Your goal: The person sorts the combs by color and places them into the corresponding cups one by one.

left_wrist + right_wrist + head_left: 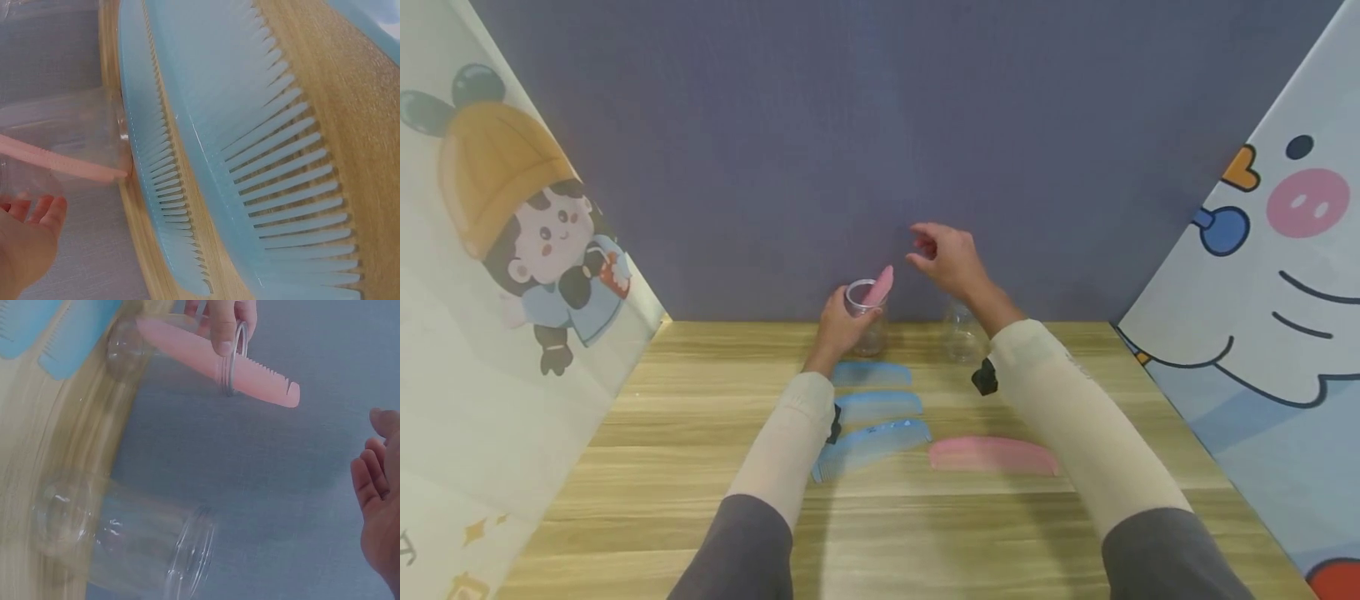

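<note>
My left hand (pixel 841 323) grips a clear jar (pixel 871 337) near its rim, thumb on the near side. A pink comb (pixel 187 353) leans inside that jar, one end poking out past the mouth. In the left wrist view the comb's lower end reaches the jar's bottom. My right hand (pixel 951 258) hovers to the right of the jar, fingers loosely bent, holding nothing. Below it, partly hidden by the right forearm, stands a second clear jar (pixel 131 534) with nothing visible inside.
Several blue combs (pixel 874 373) lie in a column on the wooden table (pixel 700 467), in front of the held jar. Another pink comb (pixel 992 455) lies to their right. A grey-blue panel (pixel 775 167) rises behind, with cartoon-printed panels on both sides.
</note>
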Tool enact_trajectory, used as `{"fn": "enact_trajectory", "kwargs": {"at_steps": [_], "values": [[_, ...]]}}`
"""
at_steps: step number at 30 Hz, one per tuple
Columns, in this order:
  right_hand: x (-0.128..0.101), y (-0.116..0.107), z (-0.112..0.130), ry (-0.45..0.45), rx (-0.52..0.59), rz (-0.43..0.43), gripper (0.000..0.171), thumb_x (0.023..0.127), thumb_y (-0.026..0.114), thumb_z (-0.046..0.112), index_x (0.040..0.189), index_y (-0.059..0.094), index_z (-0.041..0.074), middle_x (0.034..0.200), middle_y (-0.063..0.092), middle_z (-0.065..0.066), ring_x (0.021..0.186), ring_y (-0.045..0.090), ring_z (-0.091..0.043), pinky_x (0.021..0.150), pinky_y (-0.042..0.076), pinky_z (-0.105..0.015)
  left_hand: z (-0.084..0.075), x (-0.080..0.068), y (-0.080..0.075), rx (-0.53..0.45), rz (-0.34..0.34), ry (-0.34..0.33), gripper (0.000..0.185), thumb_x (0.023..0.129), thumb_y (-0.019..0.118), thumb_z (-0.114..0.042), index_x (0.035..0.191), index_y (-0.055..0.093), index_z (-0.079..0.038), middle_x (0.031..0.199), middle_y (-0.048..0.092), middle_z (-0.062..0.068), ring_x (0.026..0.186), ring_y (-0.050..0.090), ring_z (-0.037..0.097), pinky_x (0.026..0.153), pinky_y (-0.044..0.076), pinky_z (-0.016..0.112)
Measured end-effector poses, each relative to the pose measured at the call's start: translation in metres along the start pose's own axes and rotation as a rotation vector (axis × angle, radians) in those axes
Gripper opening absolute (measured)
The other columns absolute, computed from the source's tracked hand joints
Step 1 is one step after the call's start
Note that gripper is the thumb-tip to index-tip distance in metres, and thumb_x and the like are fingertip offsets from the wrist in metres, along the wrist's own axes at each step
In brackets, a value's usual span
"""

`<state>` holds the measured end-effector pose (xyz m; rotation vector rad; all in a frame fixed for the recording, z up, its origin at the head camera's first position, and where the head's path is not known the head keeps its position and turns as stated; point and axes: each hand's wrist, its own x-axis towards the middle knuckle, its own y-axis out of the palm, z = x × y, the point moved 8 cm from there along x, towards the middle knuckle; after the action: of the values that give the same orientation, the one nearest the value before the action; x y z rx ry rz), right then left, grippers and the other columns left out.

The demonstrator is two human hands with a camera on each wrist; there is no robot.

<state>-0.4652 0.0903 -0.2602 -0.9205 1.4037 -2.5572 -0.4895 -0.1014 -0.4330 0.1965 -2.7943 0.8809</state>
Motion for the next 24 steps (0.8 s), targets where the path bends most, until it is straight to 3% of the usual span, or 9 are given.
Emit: {"fn": "enact_trajectory", "kwargs": {"at_steps": [11, 24], "values": [[-0.038, 0.008, -0.027, -0.001, -0.062, 0.087, 0.044, 0.096, 0.071, 0.021, 0.134, 0.063, 0.0, 0.117, 0.07, -0.02, 0.101, 0.07, -0.032, 0.09, 0.059, -0.045, 0.003, -0.003, 0.0, -0.012, 0.001, -0.008, 0.084, 0.087, 0.078, -0.046, 0.15, 0.04, -0.006, 0.148, 0.051, 0.017, 0.138, 0.05, 0.033, 0.117, 0.041, 0.047], [-0.102, 0.023, -0.087, 0.096, 0.014, 0.218, 0.048, 0.095, 0.071, 0.023, 0.135, 0.062, -0.002, 0.124, 0.068, -0.023, 0.104, 0.069, -0.034, 0.09, 0.059, -0.048, -0.004, -0.005, -0.004, -0.02, -0.001, 0.001, 0.081, 0.087, 0.078, -0.044, 0.149, 0.041, -0.005, 0.147, 0.052, 0.017, 0.137, 0.05, 0.033, 0.117, 0.041, 0.048]]}}
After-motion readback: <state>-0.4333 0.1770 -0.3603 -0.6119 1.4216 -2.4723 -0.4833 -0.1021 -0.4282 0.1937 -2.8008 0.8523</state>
